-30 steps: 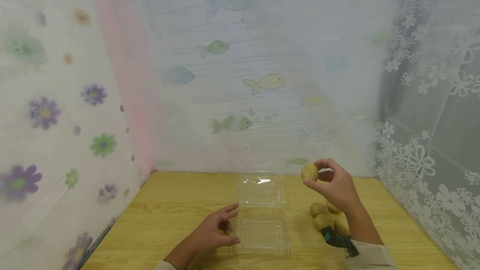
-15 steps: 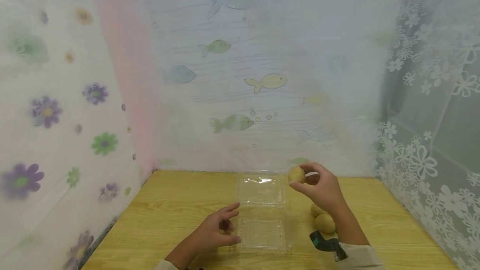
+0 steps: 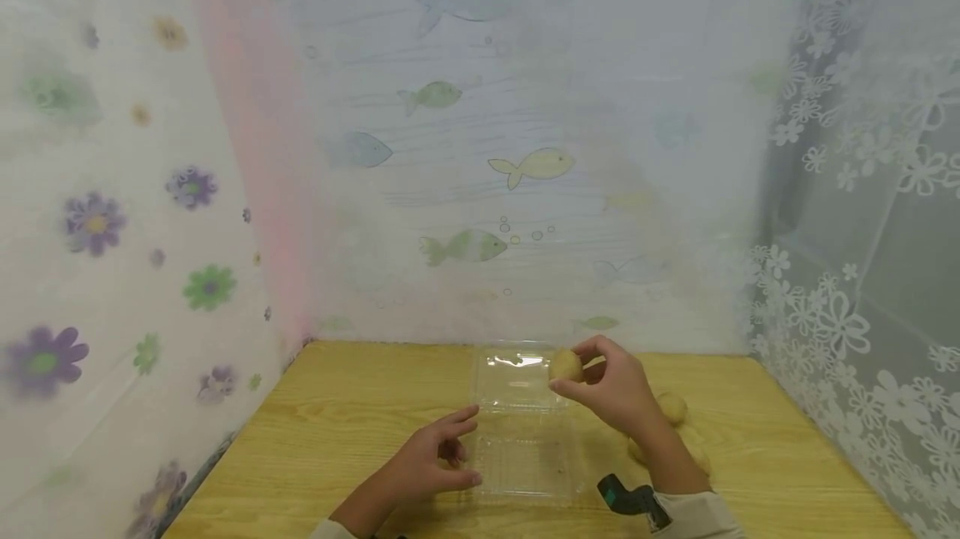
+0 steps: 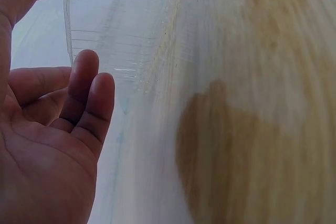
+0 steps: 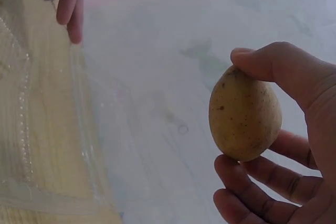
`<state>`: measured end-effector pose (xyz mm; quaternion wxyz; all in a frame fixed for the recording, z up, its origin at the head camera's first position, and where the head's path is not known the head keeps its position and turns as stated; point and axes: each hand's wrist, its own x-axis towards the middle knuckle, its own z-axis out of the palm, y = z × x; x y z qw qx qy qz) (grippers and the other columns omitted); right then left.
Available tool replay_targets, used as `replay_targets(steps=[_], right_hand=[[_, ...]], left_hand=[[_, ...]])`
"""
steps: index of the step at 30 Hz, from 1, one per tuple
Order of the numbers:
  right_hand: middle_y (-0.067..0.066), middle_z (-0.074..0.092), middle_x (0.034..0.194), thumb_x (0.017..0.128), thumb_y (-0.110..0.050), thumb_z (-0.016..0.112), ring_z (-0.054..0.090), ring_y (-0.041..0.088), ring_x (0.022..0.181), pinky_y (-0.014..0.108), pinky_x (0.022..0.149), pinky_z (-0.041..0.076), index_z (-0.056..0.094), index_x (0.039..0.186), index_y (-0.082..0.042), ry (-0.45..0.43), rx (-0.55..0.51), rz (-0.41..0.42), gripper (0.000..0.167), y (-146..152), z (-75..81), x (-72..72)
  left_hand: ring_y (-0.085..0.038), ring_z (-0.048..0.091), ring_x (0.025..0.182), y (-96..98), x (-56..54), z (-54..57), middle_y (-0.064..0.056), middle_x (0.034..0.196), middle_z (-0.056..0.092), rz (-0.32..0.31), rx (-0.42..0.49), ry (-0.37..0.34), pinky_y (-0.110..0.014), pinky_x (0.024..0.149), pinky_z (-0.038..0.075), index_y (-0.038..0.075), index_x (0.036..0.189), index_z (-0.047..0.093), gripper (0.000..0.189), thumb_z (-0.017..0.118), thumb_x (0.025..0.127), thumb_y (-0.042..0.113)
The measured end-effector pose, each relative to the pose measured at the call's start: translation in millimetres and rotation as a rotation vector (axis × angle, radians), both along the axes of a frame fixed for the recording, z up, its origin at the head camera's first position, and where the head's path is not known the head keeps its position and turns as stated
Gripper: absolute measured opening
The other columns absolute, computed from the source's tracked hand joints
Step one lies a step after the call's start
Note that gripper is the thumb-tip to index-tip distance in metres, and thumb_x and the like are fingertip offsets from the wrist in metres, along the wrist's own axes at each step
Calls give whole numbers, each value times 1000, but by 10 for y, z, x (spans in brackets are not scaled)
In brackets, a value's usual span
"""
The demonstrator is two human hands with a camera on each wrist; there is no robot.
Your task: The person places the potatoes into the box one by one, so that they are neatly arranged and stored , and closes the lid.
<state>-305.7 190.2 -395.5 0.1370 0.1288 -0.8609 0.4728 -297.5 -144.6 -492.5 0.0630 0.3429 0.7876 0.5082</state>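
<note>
A clear plastic clamshell box [image 3: 525, 472] lies opened flat on the table, with its lid [image 3: 513, 385] on the far side. My right hand [image 3: 618, 389] pinches a potato [image 3: 566, 366] between thumb and fingertips, above the lid's right edge. Small dark specks show on this potato [image 5: 244, 116] in the right wrist view. At the box's left side, my left hand [image 3: 431, 456] rests with loosely bent, spread fingers, its thumb and index fingertip at the edge. Several more potatoes [image 3: 672, 409] lie on the table, partly hidden behind my right forearm.
The wood-grain table [image 3: 352, 389] carries the box and the loose potatoes. Flower-printed sheeting [image 3: 150, 272] hangs at the left, and a fish-printed sheet [image 3: 525, 189] closes off the back. A dark wrist device [image 3: 630, 499] sits at my right cuff.
My right hand has carried the potato leftward and slightly lower, from above the loose potatoes to the lid's right edge. My left hand and the box have stayed in place.
</note>
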Motion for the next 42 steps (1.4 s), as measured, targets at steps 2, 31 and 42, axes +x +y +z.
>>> replay_targets(steps=[2, 31, 42], right_hand=[[6, 65, 110, 75, -45, 93, 72, 19, 92, 28, 68, 61, 66, 119, -15, -10, 6, 0, 59, -22, -1, 6], [-5, 65, 92, 70, -57, 92, 59, 13, 82, 30, 68, 52, 68, 106, -16, -88, 215, 15, 60, -528, -401, -20], [-5, 64, 85, 70, -59, 90, 57, 13, 72, 30, 61, 49, 69, 101, -14, -104, 292, 26, 59, -622, -503, -5]], left_hand=[[-8, 59, 92, 2, 5, 6, -18, 168, 30, 3, 1, -4, -24, 85, 58, -6, 154, 42, 83, 84, 90, 27], [-9, 59, 93, -7, 13, 15, -11, 169, 30, 9, -19, 5, -24, 85, 58, -2, 155, 42, 85, 84, 89, 30], [-8, 59, 92, -8, 6, 11, -9, 169, 32, 17, -28, 6, -23, 85, 58, 0, 156, 43, 85, 84, 89, 31]])
